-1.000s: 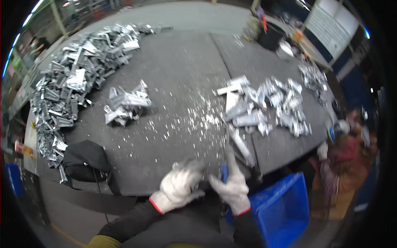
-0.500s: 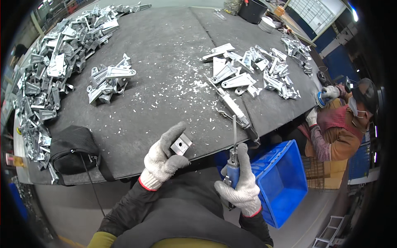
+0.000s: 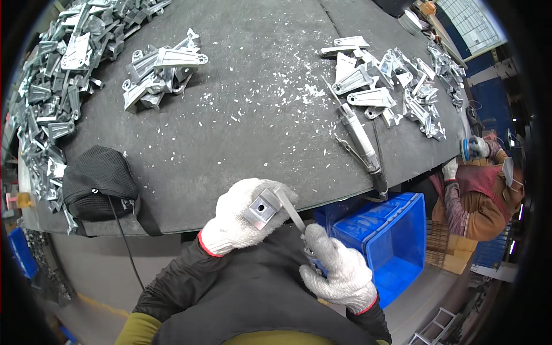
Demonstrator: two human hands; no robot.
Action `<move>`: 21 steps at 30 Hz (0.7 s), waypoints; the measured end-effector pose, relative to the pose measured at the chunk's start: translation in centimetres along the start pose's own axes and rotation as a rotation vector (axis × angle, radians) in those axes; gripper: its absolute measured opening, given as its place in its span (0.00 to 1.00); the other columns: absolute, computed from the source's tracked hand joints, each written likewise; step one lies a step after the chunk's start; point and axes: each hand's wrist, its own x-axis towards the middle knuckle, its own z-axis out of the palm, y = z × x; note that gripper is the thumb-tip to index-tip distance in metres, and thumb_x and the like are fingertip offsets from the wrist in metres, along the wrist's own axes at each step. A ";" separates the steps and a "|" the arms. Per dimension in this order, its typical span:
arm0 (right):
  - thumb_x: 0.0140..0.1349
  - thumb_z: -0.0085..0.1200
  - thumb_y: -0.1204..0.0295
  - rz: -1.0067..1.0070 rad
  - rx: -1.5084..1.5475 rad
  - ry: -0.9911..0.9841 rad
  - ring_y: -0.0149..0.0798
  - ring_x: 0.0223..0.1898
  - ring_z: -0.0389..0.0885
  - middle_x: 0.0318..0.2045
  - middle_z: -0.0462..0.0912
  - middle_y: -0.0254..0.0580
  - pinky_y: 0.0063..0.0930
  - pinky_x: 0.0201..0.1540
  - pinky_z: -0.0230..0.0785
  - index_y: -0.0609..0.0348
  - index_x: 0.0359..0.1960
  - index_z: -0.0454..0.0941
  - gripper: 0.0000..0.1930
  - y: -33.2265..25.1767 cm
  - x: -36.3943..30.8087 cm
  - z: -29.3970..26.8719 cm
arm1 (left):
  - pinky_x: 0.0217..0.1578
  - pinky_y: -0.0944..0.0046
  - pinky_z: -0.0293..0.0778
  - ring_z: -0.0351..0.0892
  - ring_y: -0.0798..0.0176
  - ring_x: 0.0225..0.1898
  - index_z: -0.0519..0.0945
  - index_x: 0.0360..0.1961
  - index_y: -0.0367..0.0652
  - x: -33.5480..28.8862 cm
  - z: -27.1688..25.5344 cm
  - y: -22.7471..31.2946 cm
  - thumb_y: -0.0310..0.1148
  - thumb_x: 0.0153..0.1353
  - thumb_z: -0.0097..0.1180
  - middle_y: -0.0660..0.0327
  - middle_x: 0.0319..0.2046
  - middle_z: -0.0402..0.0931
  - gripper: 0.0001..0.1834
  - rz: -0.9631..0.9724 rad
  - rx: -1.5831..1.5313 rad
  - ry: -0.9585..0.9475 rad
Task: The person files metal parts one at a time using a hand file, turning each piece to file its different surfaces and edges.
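Observation:
My gloved left hand [image 3: 230,218] is closed around a silver metal bracket [image 3: 265,217], its square end with a round hole facing up. My gloved right hand [image 3: 347,273] grips a narrow belt sander, whose body is mostly hidden by the fingers. The sander's thin flat arm [image 3: 292,211] slants up to the left, its tip at the right edge of the bracket; whether it touches, I cannot tell. Both hands are at the table's front edge, above my dark apron.
A big heap of metal brackets [image 3: 54,103] lines the table's left side. A smaller pile [image 3: 158,69] and a right-hand pile [image 3: 368,86] lie farther back. Another slim power tool [image 3: 361,138], a black mesh bag [image 3: 99,184], a blue crate [image 3: 397,247] and a co-worker [image 3: 480,195] are near.
My left hand has moved right and turned, closing more around the bracket. The sander has tipped left, bringing its arm to the bracket. The whole view has shifted.

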 end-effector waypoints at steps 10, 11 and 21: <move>0.56 0.69 0.61 0.094 -0.262 -0.189 0.53 0.23 0.82 0.28 0.79 0.46 0.44 0.26 0.76 0.49 0.66 0.76 0.33 -2.7 0.7 -0.9 | 0.37 0.60 0.82 0.88 0.57 0.37 0.87 0.38 0.41 -0.5 0.3 -1.0 0.22 0.50 0.73 0.58 0.36 0.87 0.12 0.153 -0.113 0.087; 0.56 0.69 0.61 0.090 -0.270 -0.189 0.52 0.22 0.82 0.28 0.79 0.46 0.44 0.26 0.76 0.49 0.65 0.77 0.33 -2.7 0.8 -0.9 | 0.37 0.60 0.82 0.88 0.57 0.37 0.87 0.38 0.41 -0.4 0.3 -0.9 0.22 0.50 0.73 0.58 0.36 0.87 0.12 0.110 -0.166 0.079; 0.56 0.67 0.65 0.015 -0.384 -0.106 0.49 0.22 0.82 0.27 0.80 0.45 0.42 0.24 0.76 0.42 0.63 0.80 0.29 -2.2 1.3 -0.4 | 0.38 0.60 0.82 0.88 0.58 0.37 0.87 0.39 0.43 -0.1 -0.1 -0.7 0.22 0.51 0.73 0.59 0.36 0.87 0.13 0.091 -0.135 0.049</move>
